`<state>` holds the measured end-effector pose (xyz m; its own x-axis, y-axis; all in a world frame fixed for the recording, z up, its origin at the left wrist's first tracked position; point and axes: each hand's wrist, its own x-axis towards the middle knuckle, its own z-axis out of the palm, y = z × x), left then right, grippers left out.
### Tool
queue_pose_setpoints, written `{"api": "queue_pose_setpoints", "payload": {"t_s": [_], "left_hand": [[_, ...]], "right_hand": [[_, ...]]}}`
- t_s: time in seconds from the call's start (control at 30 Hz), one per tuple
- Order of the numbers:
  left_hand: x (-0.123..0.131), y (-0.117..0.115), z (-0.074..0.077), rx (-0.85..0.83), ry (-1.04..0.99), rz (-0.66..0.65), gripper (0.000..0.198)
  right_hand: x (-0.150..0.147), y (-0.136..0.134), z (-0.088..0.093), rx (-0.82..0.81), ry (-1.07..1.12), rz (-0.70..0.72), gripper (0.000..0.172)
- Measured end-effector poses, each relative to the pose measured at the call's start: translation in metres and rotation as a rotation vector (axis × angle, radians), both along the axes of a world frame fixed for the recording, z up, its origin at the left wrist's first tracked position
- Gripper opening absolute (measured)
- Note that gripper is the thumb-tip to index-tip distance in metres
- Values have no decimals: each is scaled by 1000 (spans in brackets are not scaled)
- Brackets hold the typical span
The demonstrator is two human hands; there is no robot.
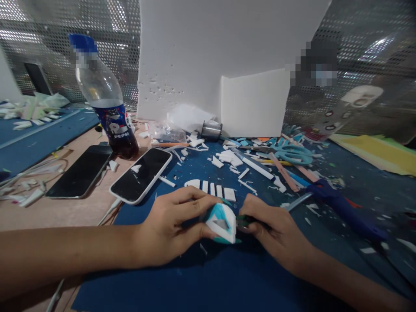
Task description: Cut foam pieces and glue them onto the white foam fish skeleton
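Observation:
My left hand point(169, 225) grips a small white foam piece with teal edges point(222, 222) and holds it just above the dark blue cutting mat point(208, 277). My right hand point(273, 229) is closed around a thin dark tool point(242, 222) whose tip meets the right side of the foam piece. A row of small cut white foam strips point(211, 188) lies on the mat just beyond my hands.
Two phones point(141, 174) point(81, 171) lie at the left beside a Pepsi bottle point(107, 104). White foam boards point(208, 56) stand at the back. Teal scissors point(290, 151), a blue glue gun point(341, 203), a wire spool point(211, 130), sticks and foam scraps litter the mat.

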<state>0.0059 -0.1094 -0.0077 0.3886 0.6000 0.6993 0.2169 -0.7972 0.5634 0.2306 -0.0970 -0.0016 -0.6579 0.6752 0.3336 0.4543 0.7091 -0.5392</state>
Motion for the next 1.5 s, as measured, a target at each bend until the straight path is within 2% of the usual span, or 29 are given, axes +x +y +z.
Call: {"api": "queue_pose_setpoints", "payload": {"t_s": [0.57,1.13,1.5], "left_hand": [[1,-2,-5,128,168,75,27],[4,-6,-9,123,245,99,26],[2,-1,-4,72,121,106,28]], "right_hand": [[-3,-1,0,80,-2,-20,38],[-4,-1,0,95,3,-21,30],[-3,0,-1,32,1,-19,38]]}}
